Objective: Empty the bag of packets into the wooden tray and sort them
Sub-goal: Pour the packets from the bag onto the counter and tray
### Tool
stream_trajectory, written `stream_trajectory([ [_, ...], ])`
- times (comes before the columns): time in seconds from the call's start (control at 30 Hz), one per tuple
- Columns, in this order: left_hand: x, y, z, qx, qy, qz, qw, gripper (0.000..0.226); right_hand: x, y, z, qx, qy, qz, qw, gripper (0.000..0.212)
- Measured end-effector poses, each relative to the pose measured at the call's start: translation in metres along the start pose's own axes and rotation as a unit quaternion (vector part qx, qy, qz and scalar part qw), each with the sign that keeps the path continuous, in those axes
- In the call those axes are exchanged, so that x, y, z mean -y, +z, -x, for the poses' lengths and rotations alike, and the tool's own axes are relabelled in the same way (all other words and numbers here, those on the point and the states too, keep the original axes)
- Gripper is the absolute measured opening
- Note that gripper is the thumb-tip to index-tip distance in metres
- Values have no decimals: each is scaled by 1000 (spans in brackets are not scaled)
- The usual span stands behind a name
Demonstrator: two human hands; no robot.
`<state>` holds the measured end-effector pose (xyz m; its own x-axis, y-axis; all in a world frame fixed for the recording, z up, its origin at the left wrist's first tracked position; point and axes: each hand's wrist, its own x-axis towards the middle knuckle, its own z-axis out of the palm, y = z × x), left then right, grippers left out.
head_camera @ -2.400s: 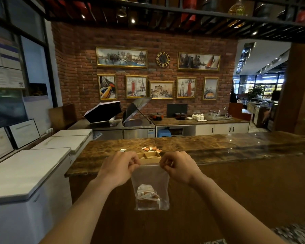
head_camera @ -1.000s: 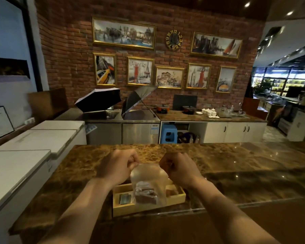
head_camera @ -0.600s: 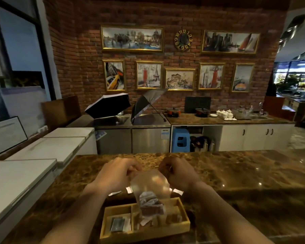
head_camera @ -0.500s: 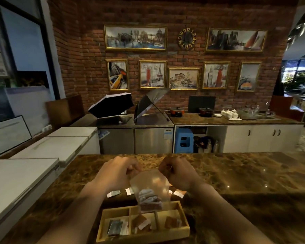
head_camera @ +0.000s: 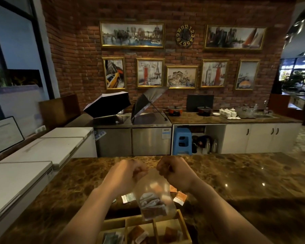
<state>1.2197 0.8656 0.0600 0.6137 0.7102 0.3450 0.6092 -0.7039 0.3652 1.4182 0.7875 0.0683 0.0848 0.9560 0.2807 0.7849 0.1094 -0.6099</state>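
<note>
A clear plastic bag (head_camera: pixel 153 198) hangs above the counter with grey and brown packets bunched at its bottom. My left hand (head_camera: pixel 125 175) pinches the bag's top edge on the left, and my right hand (head_camera: pixel 174 173) pinches it on the right. Directly below, at the frame's lower edge, lies the wooden tray (head_camera: pixel 184 226) with three compartments: grey packets on the left, brown ones in the middle and right. Loose packets lie on the counter beyond the tray: a white one (head_camera: pixel 128 197) and an orange one (head_camera: pixel 180 198).
The brown marble counter (head_camera: pixel 245 187) stretches wide to the right and left of the tray. White chest freezers (head_camera: pixel 25 173) stand at the left. Behind are steel units, two open umbrellas, a blue stool and white cabinets.
The view has closed in on the counter, so the tray sits lower in frame. The bag stays pinched between both hands above the tray, with its packets still inside.
</note>
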Motion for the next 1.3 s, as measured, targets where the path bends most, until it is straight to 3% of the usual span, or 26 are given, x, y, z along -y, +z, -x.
stream_trajectory([
  [0.07, -1, -3, -6, 12, -11, 22, 1000, 6, -2, 0, -4, -10, 11, -10, 1000, 21],
  [0.23, -8, 0, -12, 37, -15, 91, 995, 17, -5, 13, -10, -75, 45, -42, 995, 7],
  [0.4, -10, 12, -11, 45, -131, 231, 963, 21, 1, 32, -6, -195, 132, -106, 966, 22],
  [0.53, -13, 18, -7, 15, -217, 358, 908, 22, 8, 38, -7, -84, 217, -315, 920, 10],
  [0.6, -13, 20, -7, -2, -244, 392, 887, 23, 12, 39, -7, -43, 230, -349, 908, 16],
  [0.77, -16, 20, -10, -19, -298, 445, 845, 10, 18, 36, -9, -46, 250, -397, 882, 18],
  [1.3, -20, 33, -12, -11, -324, 456, 829, 15, 20, 35, -23, -28, 312, -373, 873, 16],
])
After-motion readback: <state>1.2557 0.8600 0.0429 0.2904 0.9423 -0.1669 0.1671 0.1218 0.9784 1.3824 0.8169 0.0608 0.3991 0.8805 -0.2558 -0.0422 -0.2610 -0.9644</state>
